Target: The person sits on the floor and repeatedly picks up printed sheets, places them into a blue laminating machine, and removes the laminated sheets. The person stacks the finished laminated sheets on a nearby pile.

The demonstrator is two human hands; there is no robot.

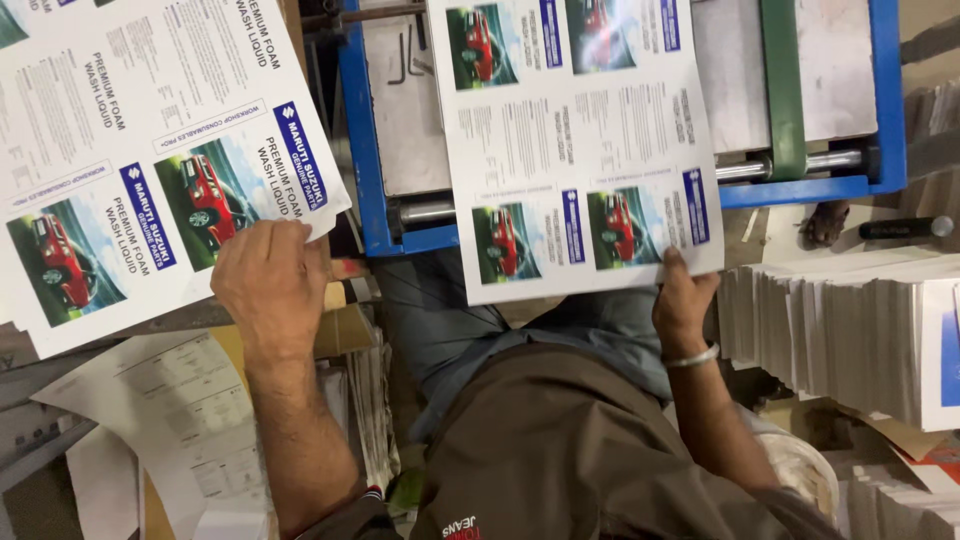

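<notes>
Left hand (pixel 268 275) touches one printed sheet (pixel 140 150), right hand (pixel 683 300) another (pixel 580 150).

Blue-framed metal machine bed (pixel 640 100) with steel roller (pixel 790 165) and green upright bar (pixel 783 80); tall stack of cut paper (pixel 850 330) at right, loose papers and cardboard (pixel 180 420) (crumpled, overlapping) at left. Dim, cluttered workshop.

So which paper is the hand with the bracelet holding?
Find the blue-framed machine at the top. One printed sheet lies across it, its bottom edge pinched by the right hand. Unlike the sheets under the left hand, it lies alone on the machine.
</notes>
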